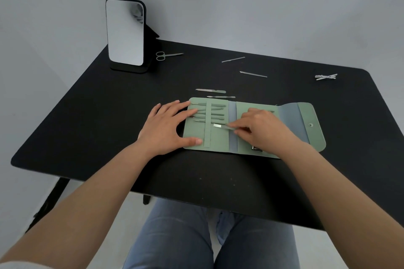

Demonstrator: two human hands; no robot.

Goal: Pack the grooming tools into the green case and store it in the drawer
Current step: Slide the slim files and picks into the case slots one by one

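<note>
The green case [218, 140] lies unfolded on the black table [109, 116], its snap flap [311, 124] out to the right. Several slim tools [215, 109] sit under the strap [208, 124] in its left panel. My left hand [168, 129] lies flat on the case's left edge, fingers spread. My right hand [260, 131] pinches a flat metal tool [220, 126] whose tip is at the strap. Loose on the table beyond the case are a nail file [211, 91], a pusher [220, 97], two thin blades [253, 74] [233, 59], scissors [168, 55] and clippers [326, 77].
A standing mirror [125, 33] is at the back left of the table, with the scissors beside its base. A small dark item [256, 148] shows under my right wrist in the case's right panel. My legs are below the table's front edge. No drawer is visible.
</note>
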